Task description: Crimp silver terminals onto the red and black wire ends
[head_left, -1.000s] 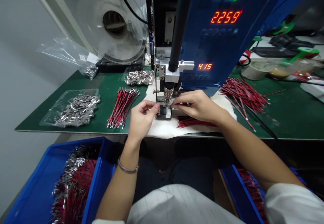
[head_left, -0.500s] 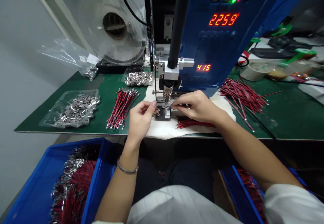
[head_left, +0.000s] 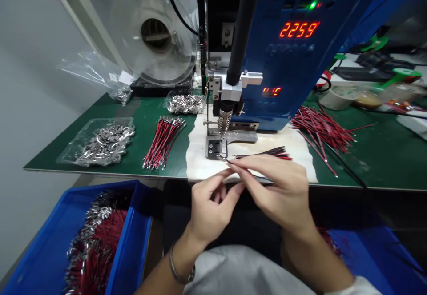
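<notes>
My right hand (head_left: 276, 186) pinches a thin dark wire with a small metal end (head_left: 220, 157), held over the front of the press's base. Against its fingertips, my left hand (head_left: 211, 201) is closed with thumb and fingers curled; whatever it grips is hidden. Just beyond the wire's tip stands the press tool (head_left: 224, 121) with a spring, above a small black die block (head_left: 212, 148). A small bundle of red and black wires (head_left: 275, 152) lies behind my right hand on a white sheet (head_left: 198, 161).
Left of the press lie red wires with metal ends (head_left: 163, 141), a clear tray of metal parts (head_left: 103, 144) and another tray (head_left: 185, 103). Loose red wires (head_left: 323, 126) are at right. Blue bins (head_left: 133, 224) flank my lap. The blue machine (head_left: 300, 64) stands behind.
Both hands have drawn back from the die block toward me and come together. The wire's metal end now shows in front of the press. The view has shifted slightly.
</notes>
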{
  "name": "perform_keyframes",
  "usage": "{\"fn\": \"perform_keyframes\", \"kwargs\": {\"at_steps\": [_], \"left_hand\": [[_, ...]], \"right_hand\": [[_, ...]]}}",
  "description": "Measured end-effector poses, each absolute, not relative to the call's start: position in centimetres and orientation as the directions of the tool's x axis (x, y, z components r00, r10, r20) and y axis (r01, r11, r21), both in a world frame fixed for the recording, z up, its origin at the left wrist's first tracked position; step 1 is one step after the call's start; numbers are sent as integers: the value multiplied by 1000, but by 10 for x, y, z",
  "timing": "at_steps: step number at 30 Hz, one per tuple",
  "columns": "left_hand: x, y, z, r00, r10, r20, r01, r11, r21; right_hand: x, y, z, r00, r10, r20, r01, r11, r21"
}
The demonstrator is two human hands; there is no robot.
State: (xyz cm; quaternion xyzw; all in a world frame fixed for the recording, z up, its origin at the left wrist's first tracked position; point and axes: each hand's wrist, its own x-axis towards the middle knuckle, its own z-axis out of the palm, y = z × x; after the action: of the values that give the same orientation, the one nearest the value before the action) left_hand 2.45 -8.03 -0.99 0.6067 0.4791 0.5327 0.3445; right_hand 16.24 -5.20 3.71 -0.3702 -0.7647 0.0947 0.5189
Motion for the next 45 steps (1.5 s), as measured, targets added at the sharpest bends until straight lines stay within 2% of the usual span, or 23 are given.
{"fn": "perform_keyframes", "kwargs": {"at_steps": [5, 11, 21, 25, 28, 31, 33, 36, 38, 41, 45], "left_hand": [[33, -80, -1, -73, 972, 224, 92, -217, 972], [28, -84, 3, -5, 977, 214, 139, -212, 967], [26, -85, 3, 9, 986, 168, 44, -168, 985], [5, -75, 7, -19, 978, 208, 189, -200, 961], [-27, -56, 15, -101, 951, 291, 475, -211, 854], [-62, -29, 29, -155, 894, 419, 784, -147, 603], [-81, -11, 38, -142, 882, 450, 907, -66, 416], [-99, 9, 46, -96, 915, 391, 982, 24, 185], [-106, 17, 47, -89, 935, 344, 994, 62, 88], [-108, 22, 45, -107, 950, 292, 994, 102, 30], [-107, 17, 47, -125, 960, 249, 992, 121, 33]], "right_hand": [[142, -71, 25, -26, 763, 646, 484, 575, -660], [142, -69, 27, 105, 830, 547, 483, 438, -758], [133, -66, 27, 165, 855, 492, 394, 400, -828], [144, -60, 20, 134, 844, 519, 417, 427, -802], [164, -52, 16, 119, 816, 565, 513, 437, -739], [186, -44, 14, 20, 794, 607, 650, 451, -611], [199, -39, 15, -88, 780, 620, 730, 474, -493], [212, -34, 17, -235, 775, 587, 772, 516, -372], [220, -32, 16, -304, 783, 543, 776, 534, -335], [229, -28, 13, -377, 798, 471, 780, 548, -304], [236, -20, 9, -434, 806, 404, 774, 562, -290]]}}
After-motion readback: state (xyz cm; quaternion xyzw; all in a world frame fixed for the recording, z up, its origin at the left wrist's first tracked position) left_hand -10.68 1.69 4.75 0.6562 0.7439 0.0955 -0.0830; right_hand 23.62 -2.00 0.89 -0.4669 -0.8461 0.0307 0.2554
